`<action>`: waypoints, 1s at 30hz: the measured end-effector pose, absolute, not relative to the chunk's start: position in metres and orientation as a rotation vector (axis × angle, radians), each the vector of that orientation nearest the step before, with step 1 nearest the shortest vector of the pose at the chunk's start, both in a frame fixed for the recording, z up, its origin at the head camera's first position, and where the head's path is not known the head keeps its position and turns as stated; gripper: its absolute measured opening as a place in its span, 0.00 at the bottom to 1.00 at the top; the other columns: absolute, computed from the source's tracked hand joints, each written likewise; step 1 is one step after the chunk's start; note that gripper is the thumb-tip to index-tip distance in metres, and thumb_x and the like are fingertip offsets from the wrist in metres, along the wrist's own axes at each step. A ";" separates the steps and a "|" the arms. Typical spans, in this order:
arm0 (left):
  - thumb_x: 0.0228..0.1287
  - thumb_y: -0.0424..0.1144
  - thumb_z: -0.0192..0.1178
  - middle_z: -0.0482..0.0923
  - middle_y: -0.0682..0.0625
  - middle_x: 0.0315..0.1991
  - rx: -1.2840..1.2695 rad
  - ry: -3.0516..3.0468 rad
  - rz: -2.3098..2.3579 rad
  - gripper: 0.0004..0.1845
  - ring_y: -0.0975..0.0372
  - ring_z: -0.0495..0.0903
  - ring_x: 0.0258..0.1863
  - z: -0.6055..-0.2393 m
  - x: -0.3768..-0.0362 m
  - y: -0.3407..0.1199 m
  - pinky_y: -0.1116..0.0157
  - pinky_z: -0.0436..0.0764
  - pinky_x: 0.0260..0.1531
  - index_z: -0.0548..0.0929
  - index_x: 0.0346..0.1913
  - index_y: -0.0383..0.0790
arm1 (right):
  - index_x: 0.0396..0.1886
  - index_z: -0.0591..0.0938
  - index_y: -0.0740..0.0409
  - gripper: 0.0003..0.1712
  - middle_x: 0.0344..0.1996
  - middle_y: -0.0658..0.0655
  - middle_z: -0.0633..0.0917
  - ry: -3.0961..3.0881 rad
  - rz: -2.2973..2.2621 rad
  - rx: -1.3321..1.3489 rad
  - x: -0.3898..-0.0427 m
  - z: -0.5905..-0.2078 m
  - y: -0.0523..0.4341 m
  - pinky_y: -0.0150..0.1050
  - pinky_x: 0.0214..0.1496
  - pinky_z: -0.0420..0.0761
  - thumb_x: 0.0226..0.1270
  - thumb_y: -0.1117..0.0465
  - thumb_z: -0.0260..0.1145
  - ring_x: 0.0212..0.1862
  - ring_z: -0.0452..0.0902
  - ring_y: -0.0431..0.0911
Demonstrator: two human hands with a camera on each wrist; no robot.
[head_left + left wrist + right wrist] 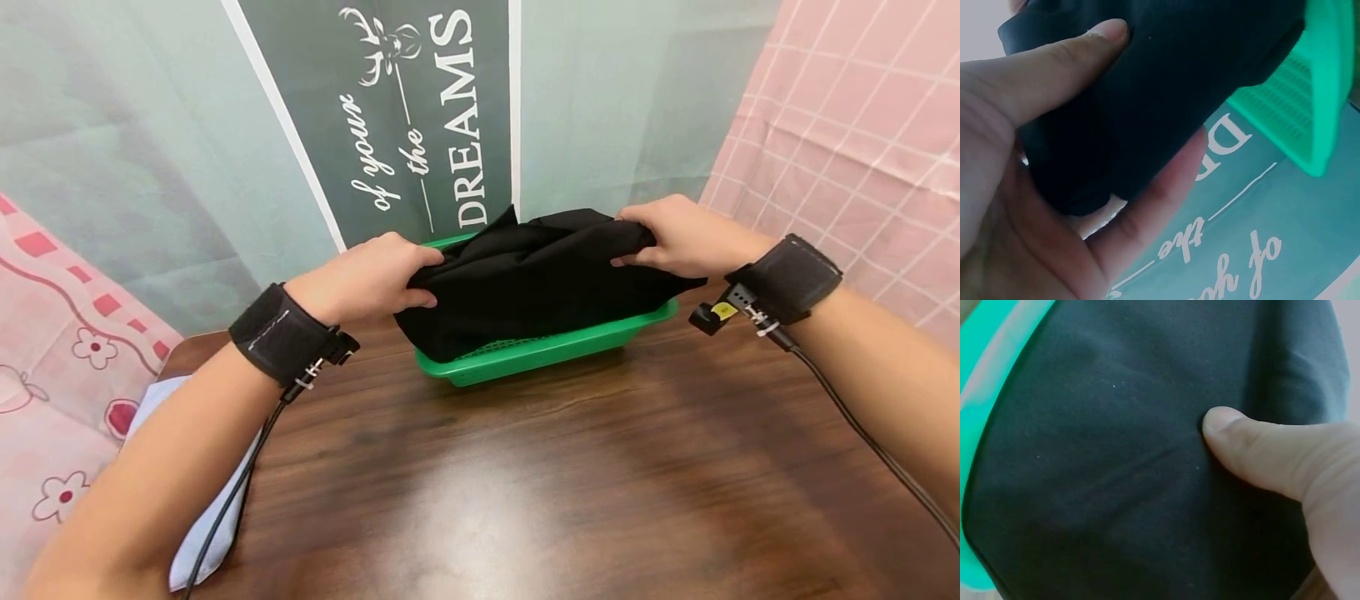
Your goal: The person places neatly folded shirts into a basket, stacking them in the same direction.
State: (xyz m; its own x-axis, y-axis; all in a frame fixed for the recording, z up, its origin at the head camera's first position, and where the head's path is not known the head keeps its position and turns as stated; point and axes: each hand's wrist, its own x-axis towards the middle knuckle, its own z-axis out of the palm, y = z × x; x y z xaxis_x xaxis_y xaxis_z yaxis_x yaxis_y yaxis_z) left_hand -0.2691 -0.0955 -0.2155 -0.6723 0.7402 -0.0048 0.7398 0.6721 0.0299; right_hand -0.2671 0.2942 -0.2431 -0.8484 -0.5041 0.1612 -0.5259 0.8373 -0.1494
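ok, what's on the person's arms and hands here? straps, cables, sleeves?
Bare forearms, no sleeves, no gloves. Each wrist wears a wide black strap: left strap, right strap. A small black camera unit sits under each; the right camera unit has a yellow sticker. A thin black cable trails from the left, another cable from the right.

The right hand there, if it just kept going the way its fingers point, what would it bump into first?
The right hand already grips the black cloth, fingers pointing toward the left hand. Going on, it would probably push through more cloth first; depth is hard to judge.

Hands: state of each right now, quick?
Left hand: grips the black cloth, thumb and fingers pinching a fold.
Right hand: grips the same cloth at its other end.
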 end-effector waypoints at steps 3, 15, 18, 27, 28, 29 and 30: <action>0.67 0.40 0.73 0.80 0.51 0.31 1.257 2.822 0.019 0.10 0.56 0.80 0.34 -0.212 -0.271 -0.092 0.58 0.80 0.42 0.84 0.45 0.40 | 0.45 0.82 0.55 0.07 0.30 0.52 0.82 -2.945 0.282 0.826 -0.270 -0.245 0.294 0.39 0.37 0.71 0.73 0.64 0.71 0.32 0.74 0.44; 0.69 0.38 0.72 0.83 0.51 0.36 1.259 2.740 -0.014 0.13 0.58 0.82 0.37 -0.216 -0.266 -0.093 0.58 0.82 0.45 0.85 0.51 0.38 | 0.42 0.80 0.54 0.06 0.25 0.50 0.73 -2.972 0.362 0.943 -0.267 -0.267 0.293 0.37 0.36 0.68 0.73 0.64 0.71 0.28 0.68 0.41; 0.68 0.37 0.72 0.81 0.52 0.32 1.275 2.733 0.000 0.10 0.59 0.80 0.34 -0.217 -0.263 -0.099 0.60 0.81 0.42 0.84 0.46 0.39 | 0.39 0.79 0.51 0.08 0.24 0.48 0.71 -2.965 0.383 0.975 -0.263 -0.268 0.290 0.36 0.34 0.67 0.73 0.61 0.72 0.27 0.66 0.39; 0.68 0.37 0.72 0.78 0.55 0.27 1.273 2.684 0.035 0.07 0.64 0.77 0.30 -0.213 -0.244 -0.114 0.63 0.80 0.37 0.83 0.40 0.43 | 0.34 0.75 0.48 0.16 0.22 0.46 0.67 -2.938 0.422 1.110 -0.246 -0.266 0.281 0.32 0.30 0.66 0.69 0.51 0.75 0.24 0.62 0.35; 0.67 0.36 0.72 0.78 0.55 0.26 1.277 2.680 0.040 0.07 0.64 0.77 0.29 -0.212 -0.241 -0.115 0.64 0.80 0.36 0.83 0.39 0.43 | 0.34 0.75 0.48 0.16 0.22 0.45 0.66 -2.927 0.414 1.128 -0.243 -0.266 0.280 0.32 0.30 0.65 0.69 0.50 0.76 0.24 0.61 0.34; 0.67 0.36 0.73 0.77 0.56 0.26 1.284 2.676 0.045 0.07 0.65 0.77 0.28 -0.212 -0.237 -0.117 0.64 0.80 0.36 0.82 0.38 0.43 | 0.33 0.74 0.48 0.17 0.22 0.44 0.64 -2.915 0.412 1.146 -0.240 -0.267 0.279 0.31 0.30 0.65 0.68 0.51 0.76 0.24 0.60 0.33; 0.67 0.36 0.73 0.77 0.56 0.25 1.291 2.674 0.045 0.08 0.65 0.77 0.28 -0.211 -0.234 -0.118 0.64 0.80 0.35 0.82 0.37 0.44 | 0.33 0.73 0.48 0.18 0.22 0.44 0.64 -2.900 0.414 1.171 -0.237 -0.267 0.278 0.31 0.30 0.65 0.68 0.52 0.76 0.24 0.60 0.33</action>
State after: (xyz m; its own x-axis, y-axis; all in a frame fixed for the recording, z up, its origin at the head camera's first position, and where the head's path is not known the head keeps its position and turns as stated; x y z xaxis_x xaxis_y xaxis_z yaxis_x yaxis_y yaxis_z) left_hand -0.2337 -0.1181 -0.2110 -0.6099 0.7799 -0.1408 0.7747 0.6242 0.1014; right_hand -0.2370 0.2784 -0.2673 -0.7244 -0.6841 0.0854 -0.6807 0.6900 -0.2463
